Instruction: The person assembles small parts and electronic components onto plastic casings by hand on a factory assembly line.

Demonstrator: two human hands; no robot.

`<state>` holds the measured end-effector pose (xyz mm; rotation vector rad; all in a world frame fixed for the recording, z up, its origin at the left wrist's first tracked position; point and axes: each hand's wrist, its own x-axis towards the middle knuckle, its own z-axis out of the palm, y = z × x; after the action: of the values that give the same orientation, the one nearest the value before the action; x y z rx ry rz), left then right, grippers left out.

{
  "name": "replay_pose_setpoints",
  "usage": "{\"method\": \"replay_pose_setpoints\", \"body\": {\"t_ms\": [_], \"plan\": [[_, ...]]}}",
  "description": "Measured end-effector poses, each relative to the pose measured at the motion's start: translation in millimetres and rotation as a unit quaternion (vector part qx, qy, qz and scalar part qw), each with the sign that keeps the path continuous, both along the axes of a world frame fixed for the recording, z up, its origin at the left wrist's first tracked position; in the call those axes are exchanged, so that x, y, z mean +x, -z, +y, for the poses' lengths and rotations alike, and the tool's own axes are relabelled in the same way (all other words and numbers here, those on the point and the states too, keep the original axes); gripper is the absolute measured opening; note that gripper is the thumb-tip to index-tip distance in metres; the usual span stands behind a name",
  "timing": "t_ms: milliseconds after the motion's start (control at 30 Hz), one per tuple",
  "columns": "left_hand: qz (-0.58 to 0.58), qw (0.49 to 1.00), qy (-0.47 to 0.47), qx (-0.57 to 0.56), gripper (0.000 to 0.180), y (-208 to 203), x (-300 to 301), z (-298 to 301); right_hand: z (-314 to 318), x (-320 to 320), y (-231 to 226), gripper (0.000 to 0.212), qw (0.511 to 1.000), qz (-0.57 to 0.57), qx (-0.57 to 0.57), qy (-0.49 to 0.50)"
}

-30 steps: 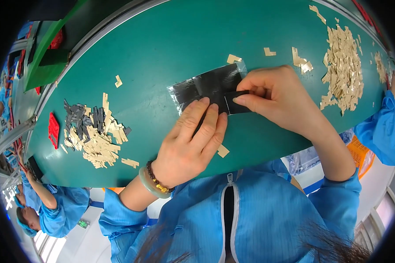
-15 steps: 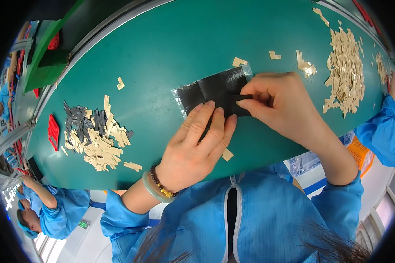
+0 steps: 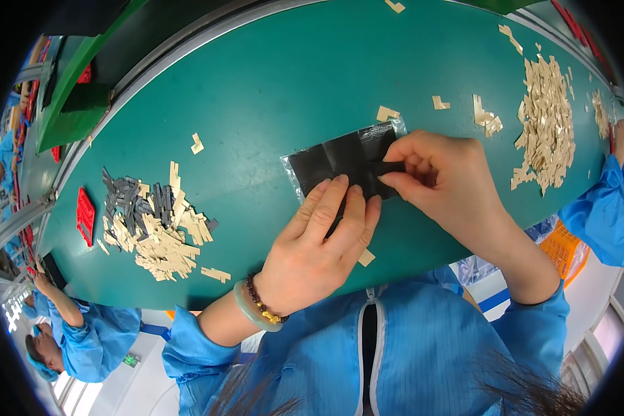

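A black sheet (image 3: 349, 151) with fold-like lines lies on the green tabletop, clear film showing along its edges. My left hand (image 3: 305, 260), with a green bangle and a beaded bracelet at its wrist, rests its outstretched fingers on the near edge of the sheet. Between thumb and forefinger, my right hand (image 3: 444, 180) pinches a small black strip (image 3: 387, 167) over the sheet's right part. Whether the strip is joined to the sheet cannot be seen. Something dark shows between the left fingers, mostly covered.
At left lies a mixed pile of dark strips (image 3: 121, 194) and cream pieces (image 3: 163, 249), beside a red piece (image 3: 85, 216). A larger cream heap (image 3: 546, 125) spreads at right. Loose cream pieces (image 3: 388, 113) dot the green table (image 3: 256, 83). Other people in blue sit at both sides.
The whole scene has shifted slightly down and to the right in the picture. Both hands keep nearly the same pose on the sheet, and the right still pinches the strip.
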<state>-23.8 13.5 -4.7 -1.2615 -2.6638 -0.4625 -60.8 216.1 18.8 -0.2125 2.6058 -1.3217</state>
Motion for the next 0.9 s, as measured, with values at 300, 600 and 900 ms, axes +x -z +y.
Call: {"method": "replay_pose_setpoints", "body": {"t_ms": [300,600,900], "plan": [[-0.005,1.000,-0.004,-0.015,0.049,-12,-1,3,0,-7,-2,0.037,0.983,0.144,0.105,-0.038],[-0.072,0.991,0.009,0.108,0.045,-9,4,-14,12,-4,6,0.043,0.974,0.154,0.150,-0.069],[-0.070,0.931,-0.194,0.300,0.034,-41,55,-159,-8,-63,-156,0.013,0.820,0.565,-0.093,0.023]]}}
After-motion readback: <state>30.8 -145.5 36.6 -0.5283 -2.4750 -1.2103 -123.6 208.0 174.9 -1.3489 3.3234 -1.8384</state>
